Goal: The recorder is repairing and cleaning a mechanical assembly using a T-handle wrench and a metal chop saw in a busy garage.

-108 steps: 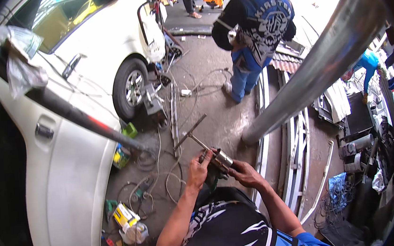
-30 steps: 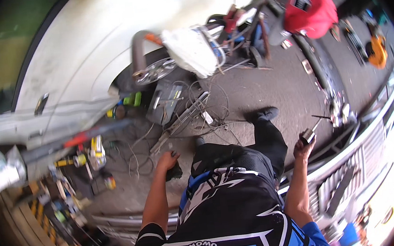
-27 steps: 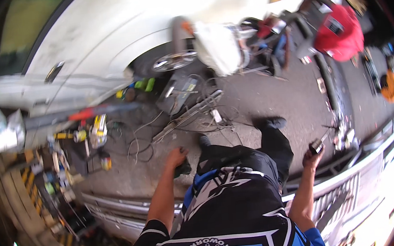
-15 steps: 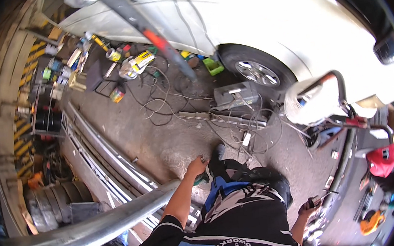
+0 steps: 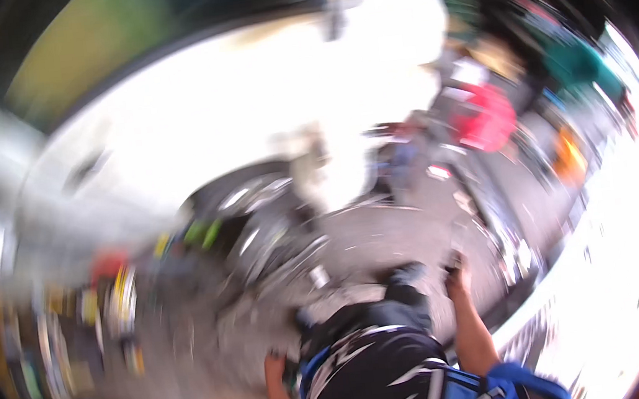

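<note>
The view is smeared by motion. My left hand (image 5: 275, 365) hangs low at my left side, its fingers curled. A dark greenish shape (image 5: 290, 373) is beside it, too blurred to name. My right hand (image 5: 458, 277) is held out ahead and to the right of my legs, above the floor, closed around something small and dark that I cannot make out. Between the hands are my dark trousers and shoes (image 5: 407, 273).
A white car (image 5: 194, 96) fills the far side, with its wheel (image 5: 258, 198) nearby. A grey box-like thing (image 5: 281, 241) lies near that wheel. Red cloth (image 5: 487, 118) and an orange item (image 5: 569, 156) are at the right. Blurred containers (image 5: 121, 299) stand at the left.
My view has swung to the right, so the car and floor items have shifted left. The metal pole near my left arm has left the view. My right arm now reaches further forward.
</note>
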{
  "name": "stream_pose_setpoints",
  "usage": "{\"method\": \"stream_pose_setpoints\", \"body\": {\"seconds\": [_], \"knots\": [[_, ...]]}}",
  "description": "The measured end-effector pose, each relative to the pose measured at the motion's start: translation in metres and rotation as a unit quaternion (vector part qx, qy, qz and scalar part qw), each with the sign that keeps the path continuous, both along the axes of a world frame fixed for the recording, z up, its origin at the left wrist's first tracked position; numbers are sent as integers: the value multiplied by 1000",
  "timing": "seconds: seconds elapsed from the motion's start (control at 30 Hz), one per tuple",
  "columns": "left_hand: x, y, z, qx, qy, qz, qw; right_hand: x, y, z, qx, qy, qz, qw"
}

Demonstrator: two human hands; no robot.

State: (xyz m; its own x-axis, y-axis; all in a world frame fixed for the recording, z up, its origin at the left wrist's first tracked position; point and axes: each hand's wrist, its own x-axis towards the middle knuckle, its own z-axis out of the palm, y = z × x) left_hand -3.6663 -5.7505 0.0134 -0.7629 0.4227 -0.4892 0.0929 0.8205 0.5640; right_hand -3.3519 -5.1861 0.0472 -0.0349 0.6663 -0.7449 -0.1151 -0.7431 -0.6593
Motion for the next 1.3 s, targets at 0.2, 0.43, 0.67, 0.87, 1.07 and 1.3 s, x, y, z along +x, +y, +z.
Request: {"method": "stream_pose_setpoints", "body": {"seconds": [0.2, 0.43, 0.67, 0.87, 1.07, 1.3], "knots": [[-52, 190, 48, -141, 21, -138, 980, 75, 12, -17, -20, 108, -170, 979], [-62, 437, 72, -143, 57, -323, 934, 192, 31, -35, -54, 40, -234, 970], [7, 559, 113, -159, 35, -405, 900, 280, 78, -21, -121, 48, -265, 956], [123, 742, 122, -150, 55, -519, 840, 331, 132, 21, -8, 126, -325, 937], [177, 837, 88, -167, 47, -508, 844, 372, 205, 43, 50, 125, -332, 934], [272, 957, 69, -24, 64, -519, 852, 448, 351, 48, 75, 4, -187, 980]]}}
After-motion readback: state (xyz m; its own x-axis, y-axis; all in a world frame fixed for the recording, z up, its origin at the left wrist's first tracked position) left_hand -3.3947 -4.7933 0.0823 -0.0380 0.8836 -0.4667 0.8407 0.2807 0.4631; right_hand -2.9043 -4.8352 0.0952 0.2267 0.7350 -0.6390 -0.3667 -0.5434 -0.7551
